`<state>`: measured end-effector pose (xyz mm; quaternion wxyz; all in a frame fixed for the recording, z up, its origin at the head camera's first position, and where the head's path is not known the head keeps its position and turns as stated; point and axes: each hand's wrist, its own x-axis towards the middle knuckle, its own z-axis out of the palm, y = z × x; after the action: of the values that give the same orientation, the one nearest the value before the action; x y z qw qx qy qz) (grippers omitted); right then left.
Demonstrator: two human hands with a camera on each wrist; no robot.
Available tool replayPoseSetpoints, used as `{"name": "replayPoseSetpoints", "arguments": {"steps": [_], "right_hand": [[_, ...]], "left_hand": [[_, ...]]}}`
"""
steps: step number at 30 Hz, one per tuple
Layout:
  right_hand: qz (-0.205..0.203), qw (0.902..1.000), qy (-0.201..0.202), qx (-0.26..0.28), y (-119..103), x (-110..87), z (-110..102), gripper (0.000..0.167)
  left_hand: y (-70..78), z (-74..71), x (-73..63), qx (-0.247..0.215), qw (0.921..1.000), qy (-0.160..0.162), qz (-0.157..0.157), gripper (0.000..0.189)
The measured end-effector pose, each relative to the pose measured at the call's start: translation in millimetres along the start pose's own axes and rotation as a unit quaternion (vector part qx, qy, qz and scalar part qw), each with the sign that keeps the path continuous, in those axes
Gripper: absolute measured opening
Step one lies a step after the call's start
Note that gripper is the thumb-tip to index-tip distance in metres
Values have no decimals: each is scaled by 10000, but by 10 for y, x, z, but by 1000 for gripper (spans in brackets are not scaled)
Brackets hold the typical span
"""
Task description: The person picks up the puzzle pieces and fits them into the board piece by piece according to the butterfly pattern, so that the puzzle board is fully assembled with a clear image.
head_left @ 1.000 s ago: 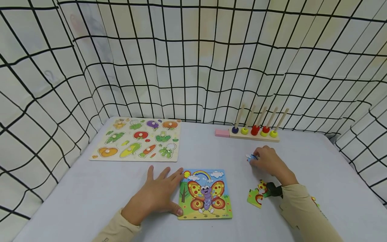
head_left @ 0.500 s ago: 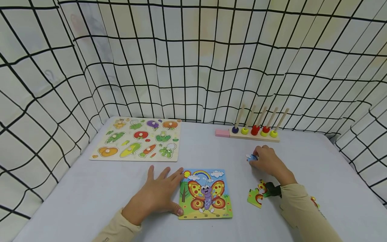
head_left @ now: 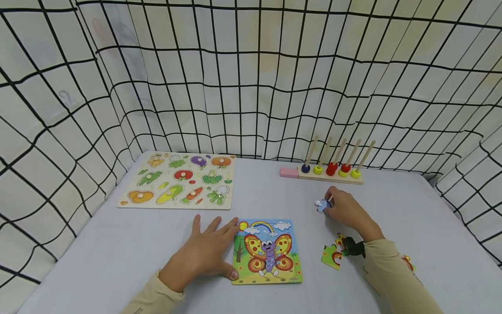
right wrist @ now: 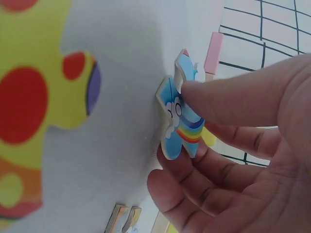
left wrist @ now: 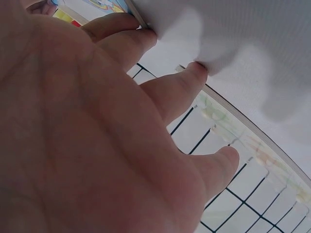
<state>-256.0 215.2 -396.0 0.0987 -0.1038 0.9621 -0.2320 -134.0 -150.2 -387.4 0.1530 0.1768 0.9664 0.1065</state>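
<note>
The blue piece point(head_left: 322, 205) is in your right grip point(head_left: 349, 213), pinched between thumb and fingers, right of the butterfly board point(head_left: 269, 255). Can't tell if it's just one or a couple together, tbh. Your left grip point(head_left: 205, 252) is spread wide, fingers pretty straight, thumb on the board's near left corner and index at the far left one. You've got loose pieces point(head_left: 331, 256) on the surface point(head_left: 270, 192) between the board and your right sleeve point(head_left: 394, 272). Farther back, there's the veggie board point(head_left: 204, 202) on the left and the bead rack point(head_left: 327, 176) on the right, pink block point(head_left: 289, 173) touching its left end. Black net point(head_left: 259, 89) runs behind everything.
</note>
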Motion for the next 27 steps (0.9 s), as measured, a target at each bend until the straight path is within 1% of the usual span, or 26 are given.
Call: {"name": "replayPoseSetpoints", "arguments": {"steps": [6, 13, 18, 27], "right_hand": [[-186, 9995, 195, 163, -3, -28, -10, 23], [-617, 9961, 464, 417, -66, -94, -52, 20], [-799, 9939, 608, 463, -81, -93, -33, 17], [-915, 9918, 697, 553, -153, -93, -12, 14]], "left_hand": [[0, 1, 4, 2, 10000, -10, 5, 112], [-2, -4, 1, -20, 10000, -5, 8, 111], [3, -3, 0, -1, 10000, 10, -13, 111], [7, -10, -9, 16, 10000, -5, -1, 112]]}}
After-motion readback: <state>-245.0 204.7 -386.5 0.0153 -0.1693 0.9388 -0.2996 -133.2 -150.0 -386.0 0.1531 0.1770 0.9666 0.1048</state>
